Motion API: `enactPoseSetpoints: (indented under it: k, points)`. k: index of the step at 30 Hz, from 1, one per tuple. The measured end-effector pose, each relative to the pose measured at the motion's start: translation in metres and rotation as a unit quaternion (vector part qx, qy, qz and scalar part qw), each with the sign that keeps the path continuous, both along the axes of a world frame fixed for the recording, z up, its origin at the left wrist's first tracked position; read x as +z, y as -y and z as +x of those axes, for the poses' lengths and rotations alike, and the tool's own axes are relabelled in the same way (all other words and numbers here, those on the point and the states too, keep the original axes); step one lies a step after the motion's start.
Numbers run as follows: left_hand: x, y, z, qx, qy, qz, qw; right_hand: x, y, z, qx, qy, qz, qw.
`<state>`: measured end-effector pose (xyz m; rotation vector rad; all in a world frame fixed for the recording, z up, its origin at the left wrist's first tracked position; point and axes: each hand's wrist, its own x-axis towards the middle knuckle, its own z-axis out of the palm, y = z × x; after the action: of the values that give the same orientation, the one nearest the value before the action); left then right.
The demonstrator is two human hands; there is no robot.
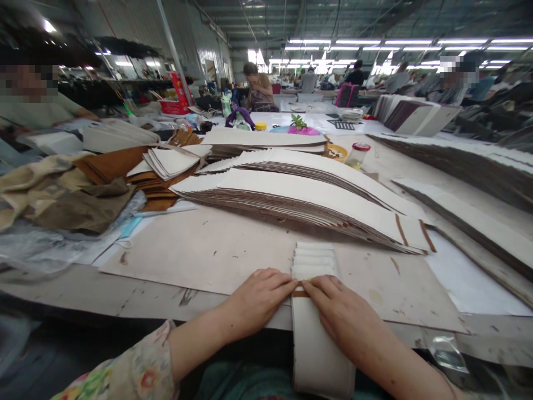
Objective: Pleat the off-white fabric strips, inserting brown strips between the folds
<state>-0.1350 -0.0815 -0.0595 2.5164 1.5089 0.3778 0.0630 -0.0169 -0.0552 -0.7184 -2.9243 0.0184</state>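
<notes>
A long white strip [318, 344] with a brown band across it lies over the table's front edge, its near end hanging down. My left hand [264, 294] is closed at the strip's left side, with thumb and fingertips pressed at the brown band. My right hand [343, 303] is closed on the right side of the same band, its fingertips almost meeting the left ones. Just beyond my fingers, a white ridged piece [314, 258] lies on the board; whether it joins the strip is hidden by my hands.
Fanned stacks of white strips [291, 191] lie across the table. Further stacks [470, 216] are at right. Brown pieces [112, 165] and cloth [83, 208] lie at left. A red-lidded jar [358, 155] stands behind. Other people work beyond, one person [260, 91] across the table.
</notes>
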Motion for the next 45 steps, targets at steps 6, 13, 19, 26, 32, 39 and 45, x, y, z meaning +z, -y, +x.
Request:
enactPoseSetpoints:
  k: [6, 13, 19, 26, 32, 39, 45]
  points:
    - [0.009, -0.003, -0.006, 0.051, 0.103, -0.043, 0.992, -0.003, 0.002, 0.012, -0.027, -0.024, 0.076, 0.996]
    - [0.008, -0.052, -0.012, 0.215, 0.232, -0.246, 0.916, -0.004, 0.003, 0.012, -0.021, -0.062, 0.082, 0.994]
    - [0.001, -0.077, -0.004, 0.201, 0.258, -0.310, 0.893, -0.016, 0.010, 0.013, -0.064, -0.102, 0.073, 0.990]
    - [0.019, -0.076, 0.011, 0.133, 0.305, -0.269, 0.904, -0.020, 0.014, 0.013, -0.088, -0.131, 0.050, 0.986]
    - [0.034, -0.077, 0.016, 0.090, 0.379, -0.363, 0.846, -0.019, 0.013, 0.013, -0.084, -0.169, 0.068, 0.980]
    - [0.033, -0.099, 0.033, 0.041, 0.343, -0.397, 0.850, -0.018, 0.013, 0.013, -0.085, -0.176, 0.062, 0.979]
    - [0.028, -0.107, 0.057, 0.013, 0.300, -0.368, 0.880, -0.021, 0.012, 0.013, -0.094, -0.192, 0.050, 0.975]
